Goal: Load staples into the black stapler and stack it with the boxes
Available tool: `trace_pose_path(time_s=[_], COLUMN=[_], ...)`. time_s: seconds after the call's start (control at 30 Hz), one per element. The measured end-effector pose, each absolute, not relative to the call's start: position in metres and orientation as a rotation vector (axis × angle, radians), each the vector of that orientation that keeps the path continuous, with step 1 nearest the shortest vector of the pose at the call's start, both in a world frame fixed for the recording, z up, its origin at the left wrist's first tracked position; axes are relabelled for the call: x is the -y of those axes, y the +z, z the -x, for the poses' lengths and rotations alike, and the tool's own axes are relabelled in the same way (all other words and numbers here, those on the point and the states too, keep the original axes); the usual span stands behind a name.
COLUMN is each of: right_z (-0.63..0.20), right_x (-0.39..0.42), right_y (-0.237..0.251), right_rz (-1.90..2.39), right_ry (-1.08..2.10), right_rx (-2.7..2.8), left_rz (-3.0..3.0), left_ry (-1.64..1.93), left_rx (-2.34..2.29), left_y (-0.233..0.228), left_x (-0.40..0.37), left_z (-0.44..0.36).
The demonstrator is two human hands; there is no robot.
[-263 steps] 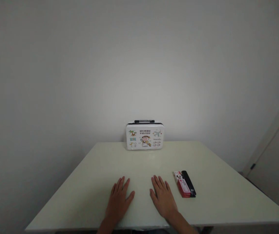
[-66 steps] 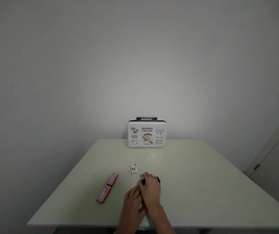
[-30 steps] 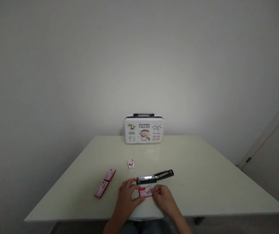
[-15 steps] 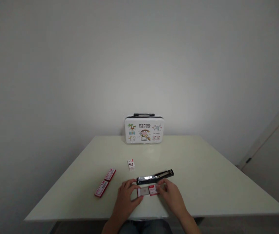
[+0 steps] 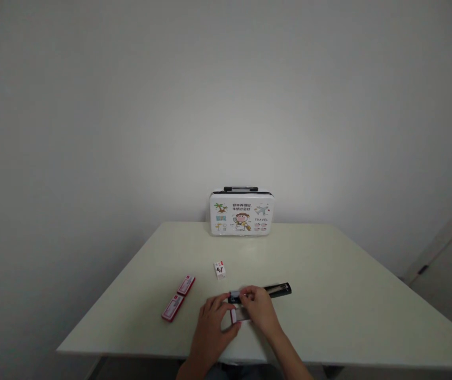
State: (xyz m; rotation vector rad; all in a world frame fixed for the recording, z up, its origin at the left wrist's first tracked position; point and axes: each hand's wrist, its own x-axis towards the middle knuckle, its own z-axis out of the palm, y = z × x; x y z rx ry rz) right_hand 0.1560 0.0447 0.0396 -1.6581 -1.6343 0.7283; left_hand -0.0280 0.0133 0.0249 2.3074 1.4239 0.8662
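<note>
Stapler: the black stapler (image 5: 283, 289) lay opened out in front of you, its right end slightly farther from you than its left; part of its middle was hidden by your fingers
Left hand: your left hand (image 5: 212, 327) was at the stapler's near left, its thumb and a finger pinching the slim box by opposite edges, while another fingertip reached up to the stapler's left end
Right hand: your right hand (image 5: 261, 309) was over the stapler's middle, fingertips drawn together at the greyish metal part; you could not tell from this view whether they pinched anything
Slim box: the slim box (image 5: 241, 315) lay just on your side of the stapler, with a white end, a red edge and a greyish middle; its right end was hidden by your right hand
Red boxes: two red boxes (image 5: 173, 307) with pale labels lay end to end, left of the stapler and apart from it
White box: a small white box (image 5: 220, 269) with a dark picture was beyond the stapler's left end
Case: a white carry case (image 5: 241, 228) with cartoon prints and a dark handle stood upright, well beyond the stapler
Table: the pale table (image 5: 320, 322) stretched out on all sides of the stapler
</note>
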Motion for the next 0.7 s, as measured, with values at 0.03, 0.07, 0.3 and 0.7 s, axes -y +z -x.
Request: trace_pose_path(time_s=[0.03,0.07,0.3,0.7], right_z=[-0.152,-0.147,-0.14,-0.226], right_x=[-0.045,-0.046,-0.038,-0.004], right_y=[0.038,0.037,0.058,0.037], right_rz=[1.662,1.66,1.536,1.717], right_ry=[0.729,0.727,0.607,0.661], right_rx=[1.612,1.596,1.814,1.901], left_rz=[-2.307,-2.306,-2.269,-2.214], left_ry=[0.863,0.859,0.877,0.847], left_rx=[-1.421,-1.418,-1.436,-1.385], left_y=[0.025,0.025,0.024,0.025], left_x=[-0.014,-0.014,-0.014,-0.016], left_z=[0.028,0.028,0.029,0.038])
